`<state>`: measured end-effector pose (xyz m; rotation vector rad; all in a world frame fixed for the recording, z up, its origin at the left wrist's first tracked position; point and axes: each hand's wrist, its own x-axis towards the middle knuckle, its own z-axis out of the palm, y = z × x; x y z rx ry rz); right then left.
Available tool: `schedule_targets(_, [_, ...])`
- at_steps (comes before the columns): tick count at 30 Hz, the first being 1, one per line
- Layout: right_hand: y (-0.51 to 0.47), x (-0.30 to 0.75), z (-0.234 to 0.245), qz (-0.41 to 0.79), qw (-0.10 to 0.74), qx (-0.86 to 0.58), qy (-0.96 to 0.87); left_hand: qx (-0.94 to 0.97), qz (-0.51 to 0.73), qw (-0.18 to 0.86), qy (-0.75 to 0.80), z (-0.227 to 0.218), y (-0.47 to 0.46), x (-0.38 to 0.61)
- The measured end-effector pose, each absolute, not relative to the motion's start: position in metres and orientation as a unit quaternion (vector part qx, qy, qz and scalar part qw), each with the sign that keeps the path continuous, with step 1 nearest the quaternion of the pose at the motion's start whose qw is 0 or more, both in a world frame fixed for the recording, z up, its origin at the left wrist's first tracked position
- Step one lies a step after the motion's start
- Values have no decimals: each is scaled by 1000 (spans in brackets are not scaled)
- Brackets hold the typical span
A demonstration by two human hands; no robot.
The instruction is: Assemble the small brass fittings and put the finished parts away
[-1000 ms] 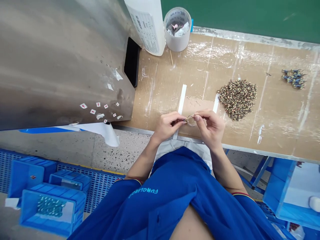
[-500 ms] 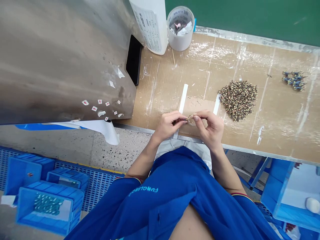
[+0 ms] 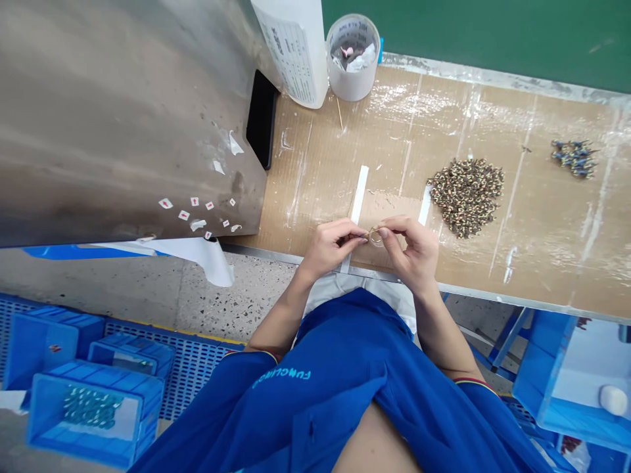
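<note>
My left hand and my right hand meet over the near edge of the cardboard-covered bench. Both pinch a small ring-shaped coil part between thumb and fingertips, fingers curled closed. Two white tape strips lie on the bench just beyond my hands. A heap of similar small brown-and-gold parts sits to the right of my right hand.
A small cluster of blue-tipped parts lies at the far right. A white cup with scraps and a white container stand at the back. A metal panel rises on the left. Blue bins sit on the floor.
My hands stay together on the small ring part with only slight finger shifts. The view has drifted a little.
</note>
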<state>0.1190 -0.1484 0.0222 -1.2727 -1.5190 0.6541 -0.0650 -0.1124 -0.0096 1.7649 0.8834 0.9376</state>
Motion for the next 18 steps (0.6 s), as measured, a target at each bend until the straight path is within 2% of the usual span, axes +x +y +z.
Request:
schedule_targets(7, [-156,137,16,237,530,-508,-637,715,395,455,354,-12,-113,-66])
schedule_targets(18, [-145,156,17,176,438,-561,-680,680,402,485,375,-12,-112,-67])
